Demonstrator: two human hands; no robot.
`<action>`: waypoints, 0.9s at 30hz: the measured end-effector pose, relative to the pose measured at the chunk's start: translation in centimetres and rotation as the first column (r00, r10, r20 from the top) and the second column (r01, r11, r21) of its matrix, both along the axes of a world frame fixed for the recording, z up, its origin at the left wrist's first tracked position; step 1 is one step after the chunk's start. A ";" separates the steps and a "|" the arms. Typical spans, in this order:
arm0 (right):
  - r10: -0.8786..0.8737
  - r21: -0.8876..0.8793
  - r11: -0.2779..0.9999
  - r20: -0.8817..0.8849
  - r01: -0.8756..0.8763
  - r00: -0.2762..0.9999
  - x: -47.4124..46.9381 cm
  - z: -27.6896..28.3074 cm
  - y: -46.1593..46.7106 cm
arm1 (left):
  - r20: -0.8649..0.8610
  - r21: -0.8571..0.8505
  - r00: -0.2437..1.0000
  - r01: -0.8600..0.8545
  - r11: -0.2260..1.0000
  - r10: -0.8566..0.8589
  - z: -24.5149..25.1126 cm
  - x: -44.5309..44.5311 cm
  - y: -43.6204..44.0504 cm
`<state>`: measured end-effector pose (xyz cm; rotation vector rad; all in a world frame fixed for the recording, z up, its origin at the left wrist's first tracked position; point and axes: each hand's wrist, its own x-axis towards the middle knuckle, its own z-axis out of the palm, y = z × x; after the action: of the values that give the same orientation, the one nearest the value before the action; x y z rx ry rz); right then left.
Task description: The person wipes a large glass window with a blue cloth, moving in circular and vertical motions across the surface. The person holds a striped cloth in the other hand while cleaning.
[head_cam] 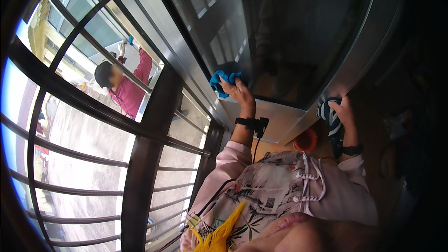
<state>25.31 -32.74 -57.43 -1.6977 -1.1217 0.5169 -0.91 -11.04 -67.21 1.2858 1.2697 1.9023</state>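
A blue cloth is bunched in my left hand, which presses it to the lower left corner of a dark glass pane. The pane sits in a silvery metal frame. On the frame's right edge rests my right hand, gripping a dark cloth with white stripes. Both wrists wear black straps, and a small device with a cable hangs at the left one.
Metal window bars run down the left side. Beyond them a person in a pink top reaches toward another window with a blue cloth. A red bucket stands below the frame, between my arms. A yellow fringed cloth hangs by my chest.
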 end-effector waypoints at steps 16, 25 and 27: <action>0.063 0.026 0.998 -0.016 -0.062 0.998 -0.2 -0.5 0.1 | -0.450 0.564 0.873 0.115 0.818 0.187 18.1 1.7 1.8; 0.038 0.096 0.994 0.056 -0.043 0.998 -0.8 0.0 0.0 | -0.498 0.856 0.714 0.315 0.410 0.491 42.5 -1.9 7.0; 0.018 0.110 0.994 0.044 -0.023 0.999 -0.8 -0.4 0.0 | -0.506 0.861 0.716 0.391 0.324 0.481 45.8 -3.0 7.6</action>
<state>24.48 -32.71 -57.83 -1.6099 -1.1781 0.4252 -3.90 -3.49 -21.39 2.8761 0.1624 2.3625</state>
